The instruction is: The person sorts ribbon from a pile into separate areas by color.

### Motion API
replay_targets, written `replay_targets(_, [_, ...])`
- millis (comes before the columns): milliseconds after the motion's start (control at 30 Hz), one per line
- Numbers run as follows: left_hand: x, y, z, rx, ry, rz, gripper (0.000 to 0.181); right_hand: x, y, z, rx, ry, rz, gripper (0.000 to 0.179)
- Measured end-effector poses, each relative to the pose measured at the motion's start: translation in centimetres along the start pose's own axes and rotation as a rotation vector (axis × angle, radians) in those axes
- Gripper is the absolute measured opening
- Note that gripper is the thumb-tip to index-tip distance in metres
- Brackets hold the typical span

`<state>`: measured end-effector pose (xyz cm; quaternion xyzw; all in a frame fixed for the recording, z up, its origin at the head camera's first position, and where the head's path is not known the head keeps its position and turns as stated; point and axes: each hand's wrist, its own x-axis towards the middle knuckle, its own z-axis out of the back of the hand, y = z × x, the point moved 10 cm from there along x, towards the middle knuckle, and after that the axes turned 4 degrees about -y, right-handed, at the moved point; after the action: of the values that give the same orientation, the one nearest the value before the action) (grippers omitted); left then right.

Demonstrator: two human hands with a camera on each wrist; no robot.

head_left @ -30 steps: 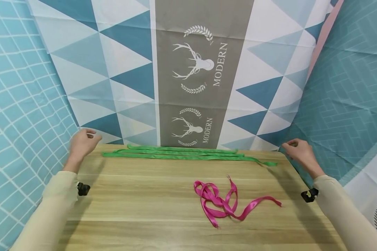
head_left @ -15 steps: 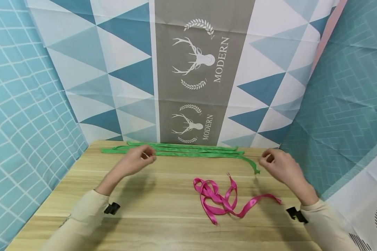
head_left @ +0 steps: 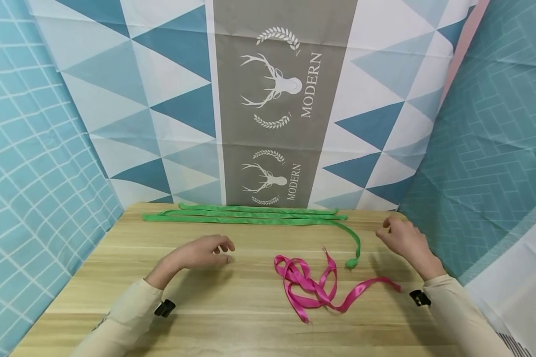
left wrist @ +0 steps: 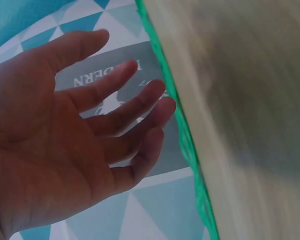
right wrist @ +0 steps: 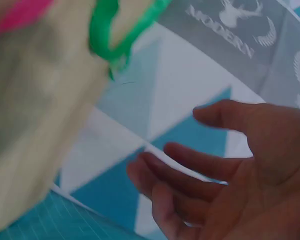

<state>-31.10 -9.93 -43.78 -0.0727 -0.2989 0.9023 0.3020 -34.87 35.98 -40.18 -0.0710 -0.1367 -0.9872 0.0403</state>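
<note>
Folded in long parallel lengths, a green ribbon (head_left: 250, 220) lies along the table's far edge. Its right end curves toward the front. A magenta ribbon (head_left: 312, 286) lies in loose tangled loops right of the middle. My left hand (head_left: 201, 253) hovers over the table between the green strips and the front, holding nothing. In the left wrist view the fingers (left wrist: 121, 115) are spread and loosely bent. My right hand (head_left: 404, 239) is above the right side of the table, beyond the green ribbon's curved end and apart from it. The right wrist view shows its relaxed fingers (right wrist: 190, 170) holding nothing.
A pale wooden table (head_left: 232, 317) fills the foreground. Patterned cloth with triangles and deer heads (head_left: 268, 124) hangs behind it. Blue tile-print cloth (head_left: 35, 173) hangs on the left, teal cloth (head_left: 496, 148) on the right. Black wrist cameras (head_left: 164, 308) hang below both sleeves.
My left hand has moved right and toward the front, and its fingers have loosened. The right hand has come inward a little. The green ribbon's right end has swung from pointing right to curving frontward.
</note>
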Motion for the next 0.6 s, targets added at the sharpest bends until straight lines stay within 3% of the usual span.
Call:
replay_targets(100, [0.3,0.5,-0.6,0.001,0.025,0.015,0.04,0.2,-0.2,-2.5,-0.038,0.107,0.005,0.043])
replay_targets(200, [1.0,1.6,-0.1,0.085,-0.037,0.029,0.043,0.0,0.2,-4.9,-0.054,0.19,-0.023,0.05])
replay_targets(267, [1.4,3.4,0.8,0.167,-0.095,0.074,0.051,-0.2,0.6,-6.4,-0.04,0.233,-0.046,0.053])
replay_targets(367, [1.4,7.1,2.7,0.273,-0.13,0.172,0.065,-0.4,1.3,-8.6,0.024,0.305,-0.045,0.05])
replay_targets(500, [-0.2,11.4,4.3,0.244,-0.061,0.303,0.077,0.1,1.9,-9.3,0.127,0.338,0.06,0.025])
replay_targets(600, [-1.1,12.7,4.8,0.197,-0.038,0.323,0.079,1.6,1.0,-8.8,0.173,0.371,0.11,0.012])
